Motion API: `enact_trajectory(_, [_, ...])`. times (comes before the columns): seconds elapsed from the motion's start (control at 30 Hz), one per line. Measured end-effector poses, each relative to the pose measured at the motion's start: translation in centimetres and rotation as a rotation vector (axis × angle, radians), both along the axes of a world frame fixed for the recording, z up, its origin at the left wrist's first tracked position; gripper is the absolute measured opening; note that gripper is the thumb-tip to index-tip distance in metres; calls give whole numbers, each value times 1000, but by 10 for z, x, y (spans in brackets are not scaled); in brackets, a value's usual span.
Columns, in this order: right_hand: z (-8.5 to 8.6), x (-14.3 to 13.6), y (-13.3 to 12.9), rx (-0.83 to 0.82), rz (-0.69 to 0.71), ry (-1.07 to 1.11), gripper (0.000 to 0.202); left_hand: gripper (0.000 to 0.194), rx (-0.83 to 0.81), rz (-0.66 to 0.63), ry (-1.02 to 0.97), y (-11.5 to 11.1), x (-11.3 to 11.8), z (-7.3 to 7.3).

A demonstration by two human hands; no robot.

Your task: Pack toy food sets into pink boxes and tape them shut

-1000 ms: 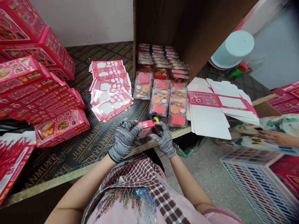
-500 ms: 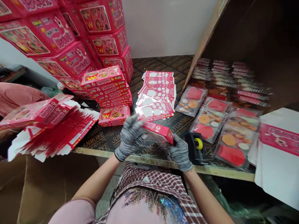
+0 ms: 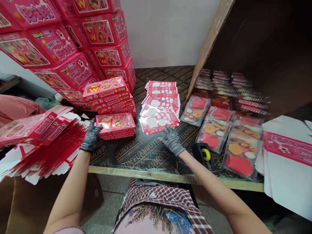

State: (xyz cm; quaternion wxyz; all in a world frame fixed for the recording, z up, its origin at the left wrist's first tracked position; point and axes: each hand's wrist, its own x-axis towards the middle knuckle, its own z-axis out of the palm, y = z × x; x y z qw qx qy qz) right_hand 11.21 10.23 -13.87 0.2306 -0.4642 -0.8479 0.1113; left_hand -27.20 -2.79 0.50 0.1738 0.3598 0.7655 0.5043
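Note:
My left hand (image 3: 91, 136), in a grey striped glove, touches the left end of a pink printed box (image 3: 115, 123) on top of a low pile. Its fingers are spread along the box's side rather than wrapped round it. My right hand (image 3: 172, 140), gloved alike, has its fingers apart at the front edge of the fanned flat cards (image 3: 159, 121) with white cut-outs. Behind the low pile stands a taller stack of pink boxes (image 3: 106, 88). Right of the cards lie clear packs (image 3: 196, 110) with red and orange pieces.
Folded pink cartons (image 3: 52, 143) spread at the left, near a person's pink sleeve (image 3: 19, 109). Large pink cases (image 3: 56, 47) rise behind. A black tape holder (image 3: 204, 156) stands near the front edge; white-and-pink cartons (image 3: 287, 162) lie far right, below an open brown carton (image 3: 209, 45).
The box that was between my hands now lies on the low pile. My left hand has moved left to that pile, and my right hand has moved left and up to the cards.

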Motion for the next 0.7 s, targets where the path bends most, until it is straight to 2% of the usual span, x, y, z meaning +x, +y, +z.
enact_trajectory(0.07, [1,3,26,-105,-20,-54,60,74,-63,108,306,11,-3,2])
enact_trajectory(0.1, [5,4,40,-158,-37,-90,63,73,-48,120,443,18,7,-1])
enact_trajectory(0.17, [16,2,70,-269,-103,-169,70,60,58,25,675,35,44,-16])
enact_trajectory(0.2, [23,1,85,-317,-142,-203,73,52,111,-83,725,45,69,-27])
enact_trajectory(0.27, [33,-4,112,-383,-222,-248,78,43,95,-414,728,72,122,-53])
enact_trajectory(0.33, [37,-11,132,-417,-290,-269,84,44,-116,-692,749,103,166,-80])
enact_trajectory(0.4, [36,-18,142,-453,-349,-282,91,48,-291,-794,771,135,193,-103])
enact_trajectory(0.47, [31,-24,145,-473,-382,-277,93,53,-373,-792,779,160,203,-121])
enact_trajectory(0.53, [26,-27,145,-476,-393,-250,91,59,-410,-770,780,175,204,-135])
enact_trajectory(0.7, [23,-18,155,-435,-393,-131,85,62,-440,-776,804,180,201,-154])
